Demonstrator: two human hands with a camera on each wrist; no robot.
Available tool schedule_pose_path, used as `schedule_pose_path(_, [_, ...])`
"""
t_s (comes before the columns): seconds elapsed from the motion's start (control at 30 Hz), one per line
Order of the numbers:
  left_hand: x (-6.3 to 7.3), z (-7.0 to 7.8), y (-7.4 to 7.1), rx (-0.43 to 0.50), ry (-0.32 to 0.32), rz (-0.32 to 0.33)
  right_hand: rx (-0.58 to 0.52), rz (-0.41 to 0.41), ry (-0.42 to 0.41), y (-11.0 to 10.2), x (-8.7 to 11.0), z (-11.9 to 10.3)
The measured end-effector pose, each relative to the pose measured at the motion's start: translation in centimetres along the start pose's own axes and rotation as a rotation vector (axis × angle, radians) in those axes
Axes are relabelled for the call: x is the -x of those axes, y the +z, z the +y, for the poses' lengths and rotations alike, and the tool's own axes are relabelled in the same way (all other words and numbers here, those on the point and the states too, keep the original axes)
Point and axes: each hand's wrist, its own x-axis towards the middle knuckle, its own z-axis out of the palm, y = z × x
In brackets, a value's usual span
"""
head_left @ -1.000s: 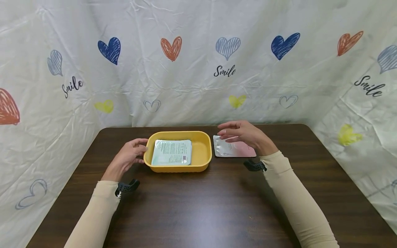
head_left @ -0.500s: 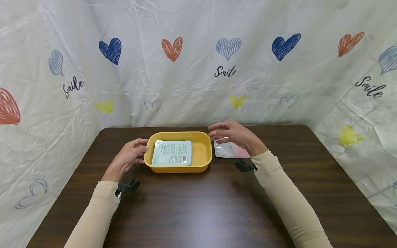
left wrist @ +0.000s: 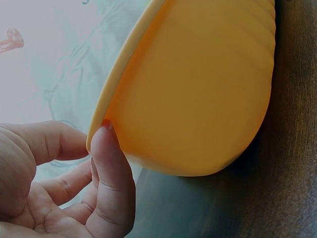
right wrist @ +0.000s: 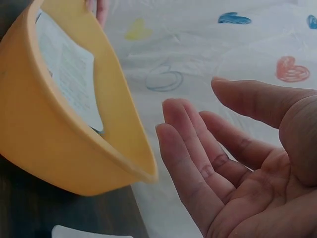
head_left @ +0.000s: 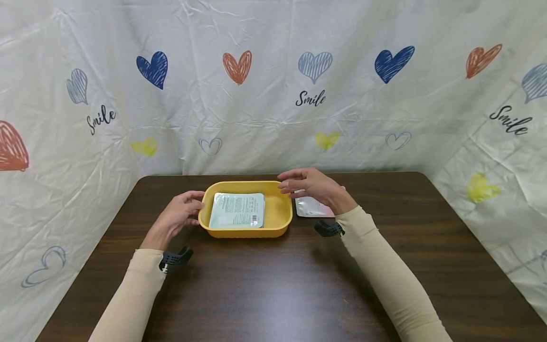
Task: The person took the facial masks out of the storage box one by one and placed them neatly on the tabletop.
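Note:
A yellow oval-cornered plastic basin stands on the dark table. Inside, on its left side, lies a pale green-and-white printed sachet. My left hand pinches the basin's left rim, one digit at the lip and another against the outer wall in the left wrist view. Over the basin's right end hovers my right hand, holding nothing, fingers loosely spread. Below it on the table is a silver-and-pink sachet, partly hidden by the hand and wrist.
The dark wooden table reaches back to a white curtain printed with hearts and "Smile". A black strap sits on the left wrist and another black strap on the right.
My right hand has moved left, from over the silver-and-pink sachet to over the basin's right rim. The left hand, basin and both sachets stay where they were.

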Motion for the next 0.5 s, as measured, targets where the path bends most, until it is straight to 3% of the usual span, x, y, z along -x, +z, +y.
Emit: schedule_pose_path(0.5, [0.1,0.0,0.2,-0.001,-0.001,0.000,-0.044,-0.010,0.009,2.5,-1.9,0.6])
